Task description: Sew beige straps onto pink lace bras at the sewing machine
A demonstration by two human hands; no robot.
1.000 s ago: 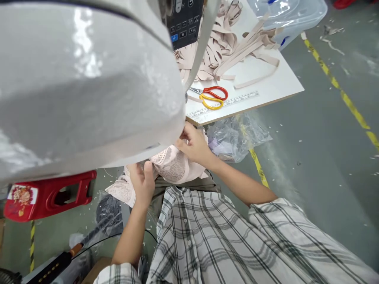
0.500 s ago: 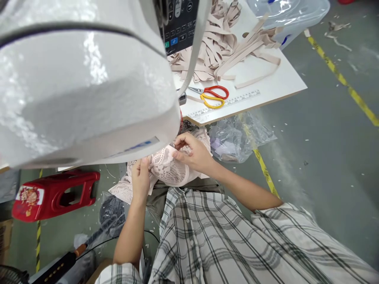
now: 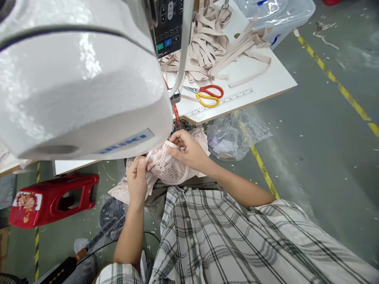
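A pale pink lace bra [image 3: 170, 167] lies across my lap, below the head of the white sewing machine [image 3: 89, 98]. My left hand [image 3: 137, 179] pinches its edge on the left, thumb against the curled fingers. On the other side, my right hand [image 3: 189, 152] grips the upper lace edge of the cup between thumb and fingers. The lace between the two hands is drawn along the cup's top. Part of the bra is hidden behind the machine head and my hands.
On the white table [image 3: 275, 81] lie beige fabric strips [image 3: 204, 47], red-and-yellow scissors [image 3: 209, 96] and a clear ruler [image 3: 222, 102]. A control panel [image 3: 168, 29] stands beside the machine. Left on the floor is a red stool [image 3: 53, 199]; right, a plastic bag [image 3: 233, 138].
My view has shifted slightly, showing more of the machine's lower front. Both hands keep their hold on the bra, and the left hand has moved slightly left, apart from the right.
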